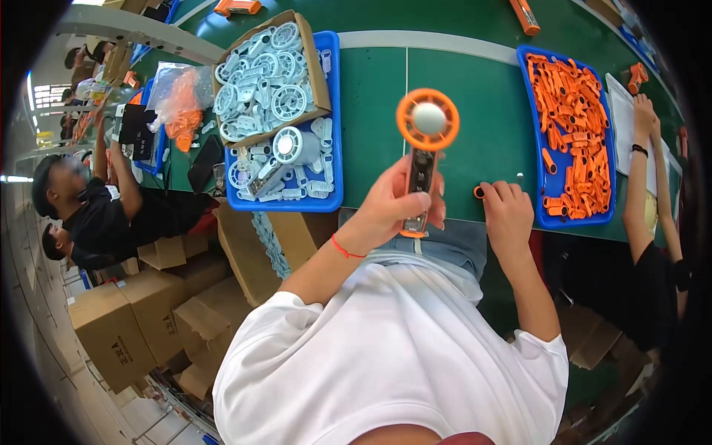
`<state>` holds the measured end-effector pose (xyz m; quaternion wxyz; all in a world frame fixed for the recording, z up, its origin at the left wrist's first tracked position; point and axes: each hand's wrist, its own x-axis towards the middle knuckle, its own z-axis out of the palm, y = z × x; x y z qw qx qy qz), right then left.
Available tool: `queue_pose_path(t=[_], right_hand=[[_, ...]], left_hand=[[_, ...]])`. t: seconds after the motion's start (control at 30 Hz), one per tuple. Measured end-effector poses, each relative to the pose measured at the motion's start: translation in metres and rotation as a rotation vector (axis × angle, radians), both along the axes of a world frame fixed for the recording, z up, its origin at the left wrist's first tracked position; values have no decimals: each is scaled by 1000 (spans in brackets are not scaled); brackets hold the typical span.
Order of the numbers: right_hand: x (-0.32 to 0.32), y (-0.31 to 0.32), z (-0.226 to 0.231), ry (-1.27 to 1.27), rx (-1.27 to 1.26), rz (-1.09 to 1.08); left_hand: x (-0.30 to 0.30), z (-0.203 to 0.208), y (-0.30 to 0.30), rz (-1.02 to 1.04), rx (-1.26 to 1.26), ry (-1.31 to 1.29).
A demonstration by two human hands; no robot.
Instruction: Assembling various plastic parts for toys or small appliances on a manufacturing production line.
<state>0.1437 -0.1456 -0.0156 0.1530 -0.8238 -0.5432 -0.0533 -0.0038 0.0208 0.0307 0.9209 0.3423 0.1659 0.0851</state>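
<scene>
Fingers of the left hand (386, 208) wrap around the dark handle (421, 174) of a fan-like device (423, 156), its spoked orange ring (405, 127) and pale hub (429, 119) above the green table (478, 111); the right hand's curled fingers (498, 194) touch a small orange piece (478, 193), grip unclear.

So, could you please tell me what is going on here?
The person's left hand holds an orange-ringed handheld device. The right hand is at the near edge of the green table, touching a small orange piece. To the right, a blue tray holds many orange parts; to the left, an open cardboard box of light-blue parts rests on a second blue tray.
</scene>
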Motion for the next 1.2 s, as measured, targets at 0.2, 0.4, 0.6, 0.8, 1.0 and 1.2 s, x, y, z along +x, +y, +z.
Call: queue_pose_path(t=[0.2, 0.4, 0.6, 0.8, 1.0, 1.2], right_hand=[[-12, 14, 29, 649, 136, -133], [-30, 41, 41, 1487, 451, -178], [-37, 46, 39, 1450, 408, -311], [-36, 47, 34, 1471, 390, -368], [-33, 49, 39, 1461, 359, -359], [-28, 51, 45, 1412, 284, -390]], left_hand=[[-3, -11, -3, -118, 207, 158], [2, -28, -2, -39, 473, 36], [2, -36, -2, 35, 829, 133], [2, -36, -6, 31, 1112, 219], [5, -33, -9, 36, 1078, 272], [6, -30, -13, 70, 1177, 327]])
